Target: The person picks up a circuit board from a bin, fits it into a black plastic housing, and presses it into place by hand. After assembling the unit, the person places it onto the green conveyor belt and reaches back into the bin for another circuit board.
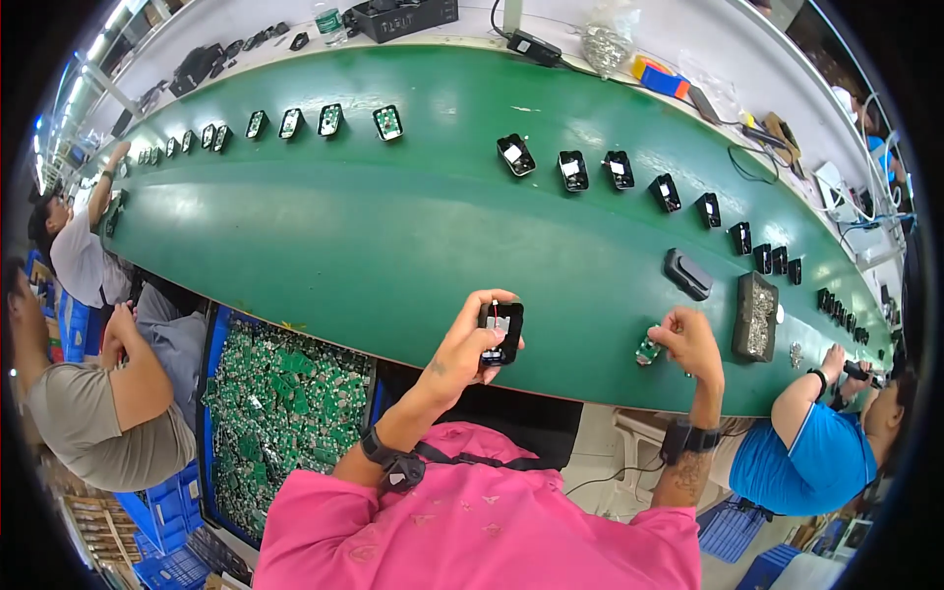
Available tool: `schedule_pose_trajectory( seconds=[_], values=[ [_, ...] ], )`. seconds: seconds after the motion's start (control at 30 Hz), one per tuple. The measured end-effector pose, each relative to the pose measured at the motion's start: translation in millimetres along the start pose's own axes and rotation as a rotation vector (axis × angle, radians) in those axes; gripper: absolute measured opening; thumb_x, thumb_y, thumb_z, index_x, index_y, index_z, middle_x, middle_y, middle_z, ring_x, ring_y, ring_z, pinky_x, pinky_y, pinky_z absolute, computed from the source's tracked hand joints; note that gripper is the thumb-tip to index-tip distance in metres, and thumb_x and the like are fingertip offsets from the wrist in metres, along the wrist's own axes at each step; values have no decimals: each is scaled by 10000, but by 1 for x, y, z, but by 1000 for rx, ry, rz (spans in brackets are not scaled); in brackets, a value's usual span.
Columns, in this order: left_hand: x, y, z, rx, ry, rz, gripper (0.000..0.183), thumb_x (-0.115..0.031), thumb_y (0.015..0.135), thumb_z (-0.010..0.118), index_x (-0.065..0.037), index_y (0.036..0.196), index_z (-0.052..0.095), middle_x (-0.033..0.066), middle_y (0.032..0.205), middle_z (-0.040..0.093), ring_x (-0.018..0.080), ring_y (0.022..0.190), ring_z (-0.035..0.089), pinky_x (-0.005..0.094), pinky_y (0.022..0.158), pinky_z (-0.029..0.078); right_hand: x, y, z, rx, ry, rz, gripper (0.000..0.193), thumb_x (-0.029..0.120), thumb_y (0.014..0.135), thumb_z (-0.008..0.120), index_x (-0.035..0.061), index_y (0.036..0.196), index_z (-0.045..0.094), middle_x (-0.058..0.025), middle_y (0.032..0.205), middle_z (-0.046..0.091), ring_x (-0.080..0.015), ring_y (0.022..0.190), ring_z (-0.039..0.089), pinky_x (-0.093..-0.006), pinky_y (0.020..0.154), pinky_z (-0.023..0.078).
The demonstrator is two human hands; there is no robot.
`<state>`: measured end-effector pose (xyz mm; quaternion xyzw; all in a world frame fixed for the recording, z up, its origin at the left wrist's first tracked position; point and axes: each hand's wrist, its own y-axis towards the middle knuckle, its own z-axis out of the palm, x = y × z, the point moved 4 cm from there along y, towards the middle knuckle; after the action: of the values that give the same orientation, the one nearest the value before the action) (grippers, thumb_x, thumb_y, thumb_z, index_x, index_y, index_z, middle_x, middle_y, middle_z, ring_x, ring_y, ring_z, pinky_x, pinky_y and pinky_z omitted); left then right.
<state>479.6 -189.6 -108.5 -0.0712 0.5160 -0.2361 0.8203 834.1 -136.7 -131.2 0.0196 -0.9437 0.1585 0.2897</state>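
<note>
My left hand (pixel 472 339) is closed round a black plastic housing (pixel 509 332), its open side facing up. Inside the housing show a pale block and a thin red wire, with my thumb resting over them. Farther right, my right hand (pixel 688 342) pinches a small green circuit board (pixel 648 348) just above the table's near edge. The two hands are well apart. A closed black case (pixel 687 274) lies on the table beyond my right hand.
Black housings with white blocks (pixel 572 171) line the right; housings with green boards (pixel 387 122) line the left. A tray of small metal parts (pixel 755 317) stands right. A blue bin of circuit boards (pixel 285 413) sits at lower left. Co-workers sit on both sides of the green table (pixel 393 226).
</note>
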Motion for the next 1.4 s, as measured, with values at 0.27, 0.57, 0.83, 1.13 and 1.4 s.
schedule_pose_trajectory(
  seconds=[0.27,0.57,0.83,1.13,1.4],
  values=[
    [-2,0,28,71,575,172,653,-48,827,524,-88,1439,299,130,985,577,257,860,587,383,844,458,131,-48,47,-16,1389,-33,193,-12,876,651,-71,1059,639,-101,827,691,-147,632,676,-263,579,586],
    [-7,-11,39,105,823,358,649,-140,941,632,-85,1454,238,182,1037,574,254,865,624,379,797,509,165,-60,75,177,1396,-198,98,39,910,670,-45,955,648,-165,1184,590,-191,743,695,-282,630,586],
    [-3,-9,34,168,187,14,624,-22,852,557,-113,1408,288,72,991,521,108,698,495,221,553,398,154,-80,68,-60,1441,-283,90,46,924,648,-42,943,648,-129,1029,614,-150,652,616,-259,548,515],
    [-6,-11,40,173,187,58,608,-12,849,535,-125,1396,294,48,967,501,84,645,455,210,512,361,145,-75,55,-135,1581,-13,142,114,962,618,-28,970,624,-45,692,584,-64,454,437,-206,418,308],
    [-2,-11,41,180,258,86,597,-29,883,577,-128,1403,299,28,980,472,67,648,446,201,526,359,159,-68,65,-10,1436,66,118,60,921,664,-52,951,643,-37,654,592,-68,456,505,-206,377,337]
  ],
)
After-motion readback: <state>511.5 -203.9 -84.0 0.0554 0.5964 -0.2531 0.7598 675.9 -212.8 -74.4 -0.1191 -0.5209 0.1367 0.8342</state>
